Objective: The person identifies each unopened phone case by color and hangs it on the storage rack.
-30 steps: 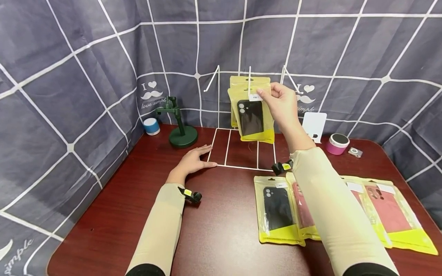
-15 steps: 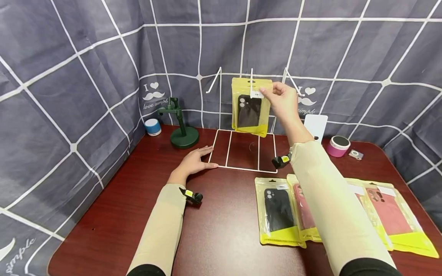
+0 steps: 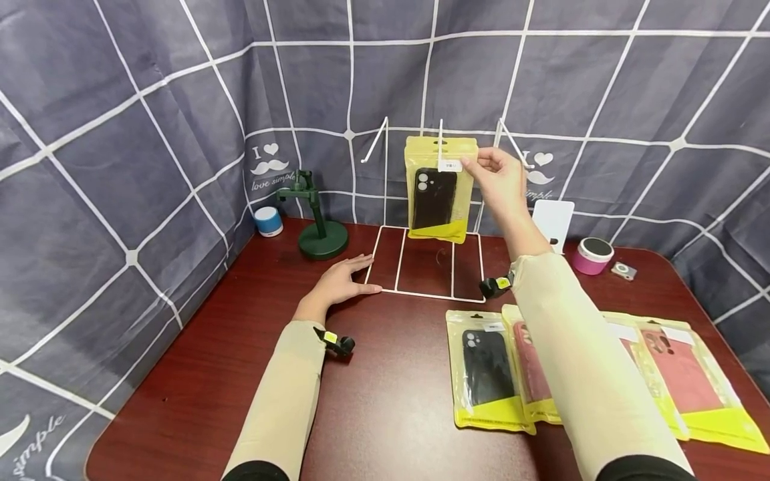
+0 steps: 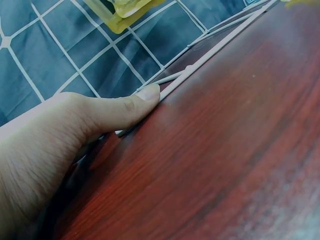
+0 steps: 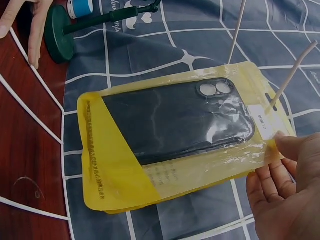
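Note:
A yellow-edged clear bag with a black phone case [image 3: 436,200] hangs upright on the middle prong of a white wire rack [image 3: 421,294]. At its upper right edge, my right hand [image 3: 504,184] pinches the bag, thumb in front and fingers behind, as the right wrist view shows. The prong passes through the slot of the bag [image 5: 175,120], and the edge of another yellow bag shows behind it. My left hand [image 3: 338,280] rests at the front left corner of the rack's base, fingers extended. In the left wrist view its thumb [image 4: 125,107] touches the base wire.
Bagged phone cases, one black [image 3: 488,367] and several pink [image 3: 682,371], lie at the table's right, partly under my right sleeve. Behind stand a green stand [image 3: 323,239], a blue speaker [image 3: 268,222], a pink speaker [image 3: 593,256], a white card [image 3: 553,224] and a small silver device [image 3: 623,270].
The front bag has swung back and straightened on the middle prong, against the one behind. My right hand still pinches its edge. The left hand stays at the rack's corner.

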Demonstrator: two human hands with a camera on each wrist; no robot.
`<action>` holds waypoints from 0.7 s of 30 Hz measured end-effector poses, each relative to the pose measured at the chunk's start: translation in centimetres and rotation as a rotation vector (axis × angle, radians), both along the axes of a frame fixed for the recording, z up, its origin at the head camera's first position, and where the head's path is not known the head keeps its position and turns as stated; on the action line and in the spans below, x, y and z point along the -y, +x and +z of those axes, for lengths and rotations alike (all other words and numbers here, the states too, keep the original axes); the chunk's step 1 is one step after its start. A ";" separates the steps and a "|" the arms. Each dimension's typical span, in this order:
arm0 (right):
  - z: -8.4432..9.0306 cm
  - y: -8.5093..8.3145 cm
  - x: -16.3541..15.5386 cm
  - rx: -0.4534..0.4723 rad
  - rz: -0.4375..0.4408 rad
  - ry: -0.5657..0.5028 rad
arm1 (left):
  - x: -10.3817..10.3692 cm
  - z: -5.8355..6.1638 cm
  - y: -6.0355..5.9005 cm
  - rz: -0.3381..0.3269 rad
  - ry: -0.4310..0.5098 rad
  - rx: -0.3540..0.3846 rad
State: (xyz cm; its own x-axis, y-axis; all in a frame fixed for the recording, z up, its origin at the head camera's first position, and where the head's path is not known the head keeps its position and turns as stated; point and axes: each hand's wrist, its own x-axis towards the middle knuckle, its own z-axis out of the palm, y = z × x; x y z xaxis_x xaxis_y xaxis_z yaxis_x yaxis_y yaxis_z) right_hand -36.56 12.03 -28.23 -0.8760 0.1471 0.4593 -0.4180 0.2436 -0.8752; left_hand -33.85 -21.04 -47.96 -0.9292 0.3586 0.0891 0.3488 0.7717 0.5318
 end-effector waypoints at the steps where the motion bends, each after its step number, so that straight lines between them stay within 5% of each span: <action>1: -0.1 0.1 -0.2 0.001 -0.011 0.020 | 0.0 0.1 0.0 0.000 0.000 -0.002; 8: -2.7 1.7 -2.0 0.065 -0.004 0.125 | 0.2 0.2 -0.2 0.009 -0.012 0.006; 21: -13.1 9.5 -8.6 0.283 0.370 0.566 | 0.1 0.2 0.3 -0.001 -0.007 0.017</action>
State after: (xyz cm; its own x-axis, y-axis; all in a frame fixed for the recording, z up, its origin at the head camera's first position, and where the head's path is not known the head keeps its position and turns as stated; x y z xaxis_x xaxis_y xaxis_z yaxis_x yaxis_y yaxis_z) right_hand -27.06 20.65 -41.28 -0.9189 -0.3739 0.1258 -0.3367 0.5774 -0.7438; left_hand -33.53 -21.13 -47.77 -0.9301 0.3603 0.0707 0.3407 0.7752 0.5319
